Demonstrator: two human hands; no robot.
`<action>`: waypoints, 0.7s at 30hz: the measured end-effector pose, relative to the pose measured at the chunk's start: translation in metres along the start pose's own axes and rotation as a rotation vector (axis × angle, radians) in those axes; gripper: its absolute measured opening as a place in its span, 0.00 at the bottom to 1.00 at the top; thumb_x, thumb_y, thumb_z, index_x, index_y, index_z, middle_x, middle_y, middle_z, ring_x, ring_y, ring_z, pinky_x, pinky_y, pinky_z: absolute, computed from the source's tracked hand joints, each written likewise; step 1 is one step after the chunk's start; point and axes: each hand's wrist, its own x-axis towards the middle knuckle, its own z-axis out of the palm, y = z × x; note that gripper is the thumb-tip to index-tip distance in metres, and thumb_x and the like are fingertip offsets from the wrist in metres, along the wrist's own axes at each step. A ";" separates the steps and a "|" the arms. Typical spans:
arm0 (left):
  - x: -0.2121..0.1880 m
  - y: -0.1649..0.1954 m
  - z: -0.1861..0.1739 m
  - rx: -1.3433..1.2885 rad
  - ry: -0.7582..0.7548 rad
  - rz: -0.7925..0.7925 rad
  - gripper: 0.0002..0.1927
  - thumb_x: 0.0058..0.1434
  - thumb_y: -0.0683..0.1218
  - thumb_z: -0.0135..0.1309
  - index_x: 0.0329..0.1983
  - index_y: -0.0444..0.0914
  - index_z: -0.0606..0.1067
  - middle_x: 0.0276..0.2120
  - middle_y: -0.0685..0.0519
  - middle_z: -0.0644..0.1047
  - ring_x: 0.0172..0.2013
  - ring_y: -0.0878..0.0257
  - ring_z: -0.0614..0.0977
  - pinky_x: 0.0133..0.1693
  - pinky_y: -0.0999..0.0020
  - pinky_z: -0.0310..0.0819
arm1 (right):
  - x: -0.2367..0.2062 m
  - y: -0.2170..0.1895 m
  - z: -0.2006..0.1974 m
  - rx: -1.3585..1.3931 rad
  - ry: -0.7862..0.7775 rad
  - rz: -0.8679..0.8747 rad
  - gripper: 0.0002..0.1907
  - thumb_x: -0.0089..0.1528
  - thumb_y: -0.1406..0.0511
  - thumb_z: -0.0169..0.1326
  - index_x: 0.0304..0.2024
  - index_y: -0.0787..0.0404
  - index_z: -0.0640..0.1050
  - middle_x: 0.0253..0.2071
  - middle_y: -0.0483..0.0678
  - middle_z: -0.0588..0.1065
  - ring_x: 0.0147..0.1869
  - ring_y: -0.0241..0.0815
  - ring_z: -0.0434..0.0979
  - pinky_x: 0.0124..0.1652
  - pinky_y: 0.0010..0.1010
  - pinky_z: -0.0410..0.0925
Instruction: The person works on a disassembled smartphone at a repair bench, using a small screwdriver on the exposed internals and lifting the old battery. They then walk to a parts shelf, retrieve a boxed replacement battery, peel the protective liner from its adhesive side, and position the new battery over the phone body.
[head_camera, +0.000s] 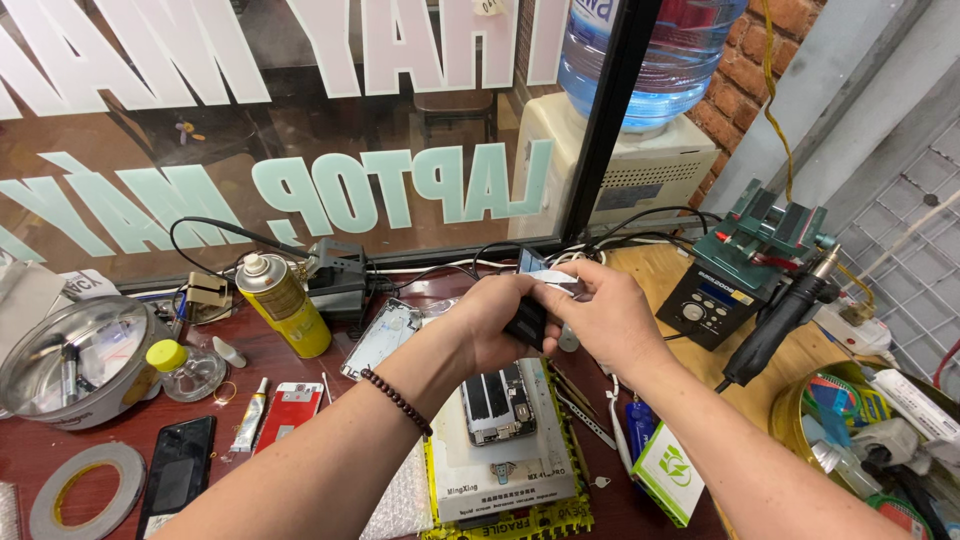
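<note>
1. Nearest the camera: two bare forearms, a bead bracelet (397, 401) on the left wrist.
2. Left hand (490, 325) clenched around a small black part (526, 322), held above the opened phone (498, 404) on the yellow-edged mat (505, 490).
3. Right hand (606, 318) pinching a white strip (556, 279) at the part's top.
4. Off left: yellow spray can (283, 304), tape roll (87, 489), dark phone (178, 472).
5. Off right: hot-air station (711, 303).

Small black part (527, 322) with white strip (556, 280), held mid-air.
</note>
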 end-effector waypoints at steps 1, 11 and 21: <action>0.001 0.000 0.000 0.017 0.008 0.002 0.13 0.69 0.45 0.40 0.38 0.31 0.72 0.28 0.45 0.75 0.26 0.57 0.77 0.28 0.61 0.75 | 0.001 0.002 0.001 0.123 -0.022 0.043 0.11 0.62 0.63 0.60 0.42 0.63 0.82 0.26 0.45 0.78 0.27 0.33 0.75 0.28 0.29 0.69; -0.004 -0.002 -0.010 -0.184 -0.130 -0.035 0.13 0.69 0.47 0.41 0.43 0.31 0.70 0.31 0.45 0.77 0.27 0.58 0.78 0.29 0.65 0.76 | 0.011 0.019 -0.009 0.414 -0.046 0.094 0.16 0.62 0.62 0.60 0.47 0.67 0.80 0.30 0.46 0.77 0.31 0.33 0.76 0.31 0.26 0.69; -0.013 0.000 -0.010 -0.179 -0.216 -0.057 0.14 0.65 0.47 0.39 0.43 0.33 0.70 0.30 0.44 0.78 0.25 0.58 0.79 0.25 0.66 0.77 | 0.014 0.012 -0.010 0.096 -0.067 -0.189 0.20 0.61 0.62 0.61 0.53 0.65 0.81 0.39 0.44 0.79 0.35 0.29 0.76 0.34 0.25 0.70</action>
